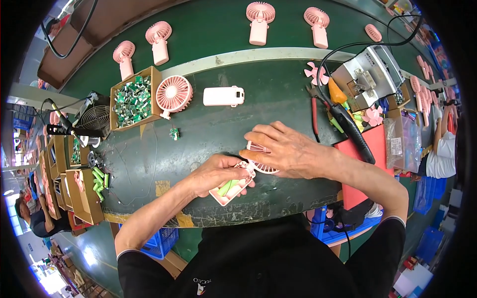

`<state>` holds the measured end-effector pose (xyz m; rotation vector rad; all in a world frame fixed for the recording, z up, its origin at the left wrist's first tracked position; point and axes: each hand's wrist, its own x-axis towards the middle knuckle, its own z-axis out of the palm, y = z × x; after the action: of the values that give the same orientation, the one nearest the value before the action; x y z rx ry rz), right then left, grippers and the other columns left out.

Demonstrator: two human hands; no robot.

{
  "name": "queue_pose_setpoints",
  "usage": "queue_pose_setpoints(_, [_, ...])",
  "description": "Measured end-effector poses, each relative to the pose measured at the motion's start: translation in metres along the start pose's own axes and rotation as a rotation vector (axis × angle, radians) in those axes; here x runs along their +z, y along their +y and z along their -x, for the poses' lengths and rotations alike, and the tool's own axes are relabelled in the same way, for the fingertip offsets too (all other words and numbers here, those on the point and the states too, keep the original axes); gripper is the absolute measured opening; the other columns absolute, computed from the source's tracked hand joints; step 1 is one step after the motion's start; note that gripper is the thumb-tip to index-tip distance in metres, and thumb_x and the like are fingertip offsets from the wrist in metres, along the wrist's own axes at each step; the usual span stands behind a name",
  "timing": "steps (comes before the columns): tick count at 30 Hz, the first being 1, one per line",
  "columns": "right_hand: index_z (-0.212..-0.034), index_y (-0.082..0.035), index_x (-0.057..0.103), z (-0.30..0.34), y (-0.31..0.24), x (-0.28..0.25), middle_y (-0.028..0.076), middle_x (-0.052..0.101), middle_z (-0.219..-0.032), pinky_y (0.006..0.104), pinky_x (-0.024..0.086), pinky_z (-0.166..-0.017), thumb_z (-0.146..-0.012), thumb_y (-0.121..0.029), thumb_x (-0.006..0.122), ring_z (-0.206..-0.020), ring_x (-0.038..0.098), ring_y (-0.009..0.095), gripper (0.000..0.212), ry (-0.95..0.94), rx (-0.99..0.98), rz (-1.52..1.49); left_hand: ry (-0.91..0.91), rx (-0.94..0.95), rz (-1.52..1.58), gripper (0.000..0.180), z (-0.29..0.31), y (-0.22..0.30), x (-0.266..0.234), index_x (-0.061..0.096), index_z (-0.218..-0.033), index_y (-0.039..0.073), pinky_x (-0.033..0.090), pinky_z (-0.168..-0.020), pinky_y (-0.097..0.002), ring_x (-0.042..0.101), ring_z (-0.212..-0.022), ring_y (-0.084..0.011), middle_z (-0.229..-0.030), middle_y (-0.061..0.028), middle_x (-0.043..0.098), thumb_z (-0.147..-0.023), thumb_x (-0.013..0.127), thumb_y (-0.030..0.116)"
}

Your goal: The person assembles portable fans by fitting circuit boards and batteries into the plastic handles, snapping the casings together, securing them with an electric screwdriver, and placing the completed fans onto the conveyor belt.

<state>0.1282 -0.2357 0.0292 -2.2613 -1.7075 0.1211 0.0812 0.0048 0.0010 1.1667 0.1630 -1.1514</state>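
Note:
Over the near part of the green bench, my left hand (217,175) grips the opened pink handle (226,197) of a small handheld fan, thumb pressed near its neck. A yellow-green cell (228,187) lies inside that handle shell. My right hand (285,151) is closed around the round pink fan head (266,167), its palm covering most of the grille. Beyond my hands lies a pale pink handle cover (223,96), with a separate round fan head (174,94) to its left. A small green circuit board (174,133) rests nearer to me.
A cardboard box of circuit boards (133,102) stands at the left, beside loose green cells (100,181). At right are pliers (314,111), a black-handled tool (353,131), a white metal device (367,74) and a red mat (375,149). Assembled fans (258,32) line the far strip.

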Motion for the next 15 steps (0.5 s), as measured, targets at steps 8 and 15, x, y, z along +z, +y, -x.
queue_pose_setpoints(8, [-0.128, -0.006, 0.051, -0.007, 0.006, 0.012, 0.013, 0.047, -0.126, 0.0382, 0.039, -0.093, -0.071, -0.015, 0.07, -0.121, 0.043, 0.027, 0.061, 0.034, -0.069, 0.083, 0.005, -0.07, 0.012, 0.025, -0.003, 0.001, 0.003, 0.061, -0.104, -0.007, 0.059, -0.069, -0.0337, 0.07, -0.079, -0.0231, -0.093, -0.0176, 0.068, -0.09, 0.062, 0.014])
queue_pose_setpoints(15, [-0.126, -0.008, 0.051, -0.007, -0.004, 0.003, 0.012, 0.047, -0.126, 0.0393, 0.038, -0.094, -0.07, -0.008, 0.07, -0.121, 0.043, 0.028, 0.06, 0.069, 0.019, 0.17, 0.111, -0.031, 0.057, 0.023, 0.002, -0.006, 0.01, 0.061, -0.102, -0.007, 0.059, -0.069, -0.0355, 0.07, -0.077, -0.0271, -0.09, -0.0183, 0.068, -0.091, 0.06, 0.013])
